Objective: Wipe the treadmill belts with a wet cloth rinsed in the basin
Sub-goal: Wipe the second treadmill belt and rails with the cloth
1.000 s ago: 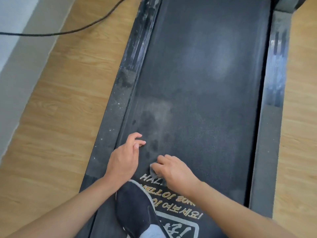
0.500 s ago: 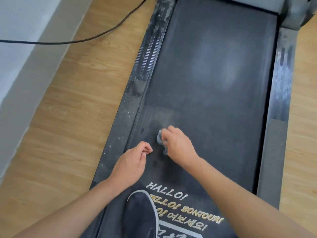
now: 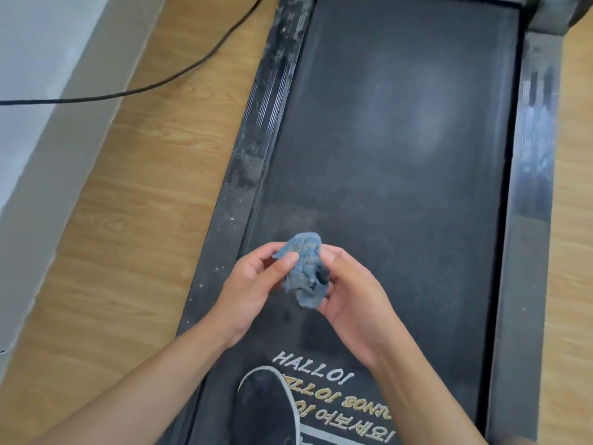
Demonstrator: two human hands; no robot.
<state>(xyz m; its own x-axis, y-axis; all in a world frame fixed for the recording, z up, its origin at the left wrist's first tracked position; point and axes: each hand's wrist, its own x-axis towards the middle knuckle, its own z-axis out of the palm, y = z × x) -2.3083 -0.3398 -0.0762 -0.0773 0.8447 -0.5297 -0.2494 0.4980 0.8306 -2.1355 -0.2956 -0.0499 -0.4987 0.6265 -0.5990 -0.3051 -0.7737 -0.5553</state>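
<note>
Blue cloth (image 3: pixel 303 271) above treadmill belt (image 3: pixel 401 155); pinching grip of left hand (image 3: pixel 253 290), right hand (image 3: pixel 353 300)

Crumpled blue cloth (image 3: pixel 304 270), black treadmill belt (image 3: pixel 401 149) with white lettering (image 3: pixel 313 369), light wood-grain floor (image 3: pixel 134 194)

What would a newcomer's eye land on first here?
First comes the crumpled blue cloth, held above the belt by the left hand and the right hand, low in the middle of the view. Beneath it runs the smudged black treadmill belt, with pale "HALLO!" lettering and a dark shoe at the bottom edge.
</note>
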